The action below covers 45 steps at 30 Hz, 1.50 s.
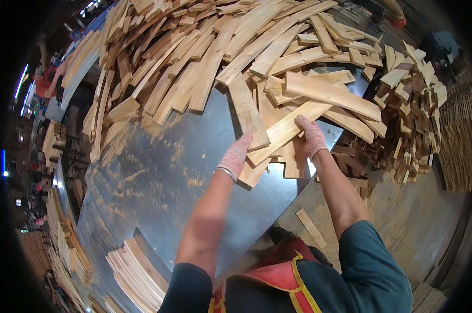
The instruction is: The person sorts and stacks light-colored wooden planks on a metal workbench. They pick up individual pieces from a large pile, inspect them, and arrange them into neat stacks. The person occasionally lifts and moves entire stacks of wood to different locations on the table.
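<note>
My left hand (235,157), in a pale pink work glove, is closed at the near end of a flat wooden board (246,112) that slants away from me. My right hand (312,136), in a matching glove, grips the edge of another wooden board (288,131), its thumb on top and its fingers hidden. This board lies diagonally between my hands, its near end beside the left board's end. Under and around both are several loose boards, one long board (332,95) crossing just beyond my right hand.
A metal tabletop (147,193) dusted with sawdust lies beneath. A big heap of boards (194,57) covers its far side. Short offcuts (408,109) are piled at the right. A neat stack of strips (134,276) sits near left. One loose strip (311,228) lies right of the table.
</note>
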Available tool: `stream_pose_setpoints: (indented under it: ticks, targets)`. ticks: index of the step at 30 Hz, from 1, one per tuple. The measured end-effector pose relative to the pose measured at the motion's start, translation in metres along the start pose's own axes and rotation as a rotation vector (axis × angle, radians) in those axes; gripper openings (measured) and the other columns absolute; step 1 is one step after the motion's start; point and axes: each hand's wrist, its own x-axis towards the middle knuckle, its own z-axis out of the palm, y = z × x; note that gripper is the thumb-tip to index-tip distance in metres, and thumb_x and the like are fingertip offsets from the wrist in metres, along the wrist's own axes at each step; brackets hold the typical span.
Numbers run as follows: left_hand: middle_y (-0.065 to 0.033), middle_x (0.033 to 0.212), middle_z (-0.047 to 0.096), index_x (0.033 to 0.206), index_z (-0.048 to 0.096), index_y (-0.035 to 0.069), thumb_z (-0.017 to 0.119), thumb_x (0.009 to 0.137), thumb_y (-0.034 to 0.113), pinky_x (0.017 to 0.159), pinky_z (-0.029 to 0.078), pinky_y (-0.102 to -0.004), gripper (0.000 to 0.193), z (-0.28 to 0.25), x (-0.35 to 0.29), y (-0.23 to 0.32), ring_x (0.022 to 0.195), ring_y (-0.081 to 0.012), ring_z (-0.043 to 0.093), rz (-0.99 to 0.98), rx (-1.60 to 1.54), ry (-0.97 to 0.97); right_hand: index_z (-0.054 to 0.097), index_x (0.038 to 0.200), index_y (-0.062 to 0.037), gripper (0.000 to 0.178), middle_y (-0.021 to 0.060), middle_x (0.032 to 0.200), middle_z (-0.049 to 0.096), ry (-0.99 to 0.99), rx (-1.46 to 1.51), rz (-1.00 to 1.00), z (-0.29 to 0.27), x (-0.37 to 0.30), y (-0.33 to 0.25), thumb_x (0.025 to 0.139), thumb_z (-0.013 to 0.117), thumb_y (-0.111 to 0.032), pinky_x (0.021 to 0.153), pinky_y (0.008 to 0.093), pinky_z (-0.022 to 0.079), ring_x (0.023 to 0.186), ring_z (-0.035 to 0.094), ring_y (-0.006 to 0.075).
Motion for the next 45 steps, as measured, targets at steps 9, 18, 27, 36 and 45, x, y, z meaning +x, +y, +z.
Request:
stream_pose_setpoints:
  ticks: [9,18,27,36,45]
  targets:
    - [-0.0119,0.107,0.072,0.116,0.07,-0.002,0.061,0.104,0.038,0.08,0.054,-0.0372,0.042,-0.057,-0.18,-0.108,0.091,-0.0195,0.065,-0.072,0.198,0.079,0.047,0.145,0.0,0.061,0.0183,0.127,0.068,-0.25,-0.31,0.081,0.03,-0.16,0.036,0.094,0.078,-0.012,0.093,0.0432,0.059,0.109,0.069,0.0305]
    - [-0.0062,0.101,0.069,0.11,0.071,-0.003,0.072,0.097,0.021,0.086,0.052,-0.0328,0.027,-0.174,-0.37,-0.231,0.092,-0.0173,0.063,0.249,-0.057,0.45,0.065,0.129,-0.0001,0.053,0.0158,0.117,0.074,-0.582,-0.865,-0.024,0.076,-0.325,0.191,0.085,0.082,-0.026,0.096,0.0397,0.054,0.106,0.069,0.0277]
    - [-0.0075,0.097,0.066,0.104,0.07,-0.002,0.072,0.087,0.008,0.086,0.049,-0.0318,0.02,-0.246,-0.53,-0.282,0.093,-0.0187,0.061,0.497,0.075,1.053,0.068,0.112,0.0069,0.054,0.02,0.093,0.074,-0.997,-1.023,0.015,0.121,-0.436,0.24,0.089,0.074,-0.042,0.084,0.043,0.059,0.089,0.074,0.0328]
    - [-0.0204,0.137,0.064,0.131,0.069,0.005,0.077,0.089,0.017,0.11,0.049,-0.0457,0.044,-0.229,-0.577,-0.299,0.129,-0.0387,0.061,0.271,1.079,1.494,0.069,0.122,-0.002,0.049,0.0265,0.117,0.074,-1.803,-1.424,0.056,0.192,-0.566,0.335,0.089,0.068,-0.038,0.094,0.0455,0.056,0.109,0.073,0.0401]
    - [-0.02,0.148,0.055,0.144,0.059,0.008,0.084,0.082,0.027,0.115,0.042,-0.0542,0.07,-0.199,-0.468,-0.248,0.14,-0.0426,0.05,0.552,1.365,1.156,0.059,0.146,-0.0106,0.057,0.0203,0.132,0.069,-0.959,-1.265,-0.632,0.138,-0.319,0.125,0.094,0.068,-0.031,0.108,0.0451,0.052,0.124,0.065,0.0384]
